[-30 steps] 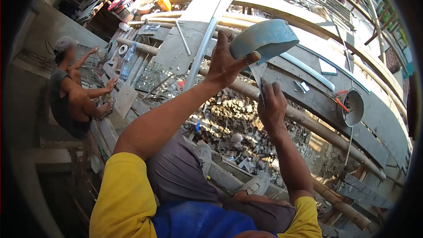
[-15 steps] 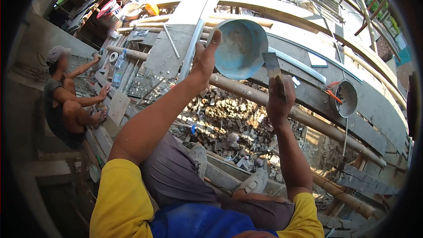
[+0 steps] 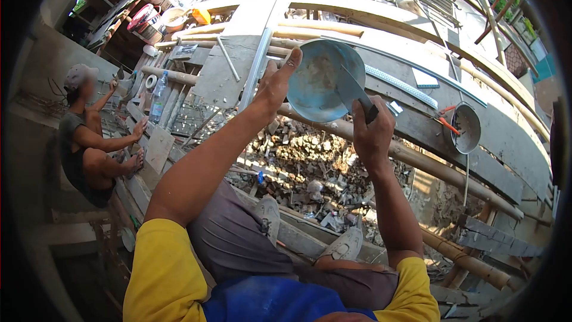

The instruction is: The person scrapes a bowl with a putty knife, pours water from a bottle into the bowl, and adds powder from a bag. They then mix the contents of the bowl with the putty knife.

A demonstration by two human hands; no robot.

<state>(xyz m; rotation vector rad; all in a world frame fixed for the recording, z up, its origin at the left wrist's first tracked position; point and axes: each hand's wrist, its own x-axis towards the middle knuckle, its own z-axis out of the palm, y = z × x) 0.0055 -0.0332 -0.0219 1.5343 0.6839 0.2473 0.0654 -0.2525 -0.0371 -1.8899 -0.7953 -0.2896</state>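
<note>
My left hand [image 3: 279,83] grips the side of a light blue bowl [image 3: 316,77], thumb over the rim and the other fingers hidden behind it. The bowl is tipped toward me, and a pale smear of paste coats its inside. In my right hand [image 3: 374,131] is a putty knife [image 3: 353,90] with a dark handle and a flat metal blade. Its blade reaches into the right side of the bowl, overlapping the inner wall in this view.
A second bowl [image 3: 466,128] with orange-handled tools rests on the planks [image 3: 411,120] to the right. Bamboo poles [image 3: 441,170] cross over rubble [image 3: 316,167] below. At left a person [image 3: 89,137] crouches by a water bottle [image 3: 158,100]. A perforated strip [image 3: 400,85] lies beyond.
The putty knife has turned and swung left, from beside the bowl's rim to inside it. The bowl has dropped slightly in view. The crouching person's raised arm has shifted.
</note>
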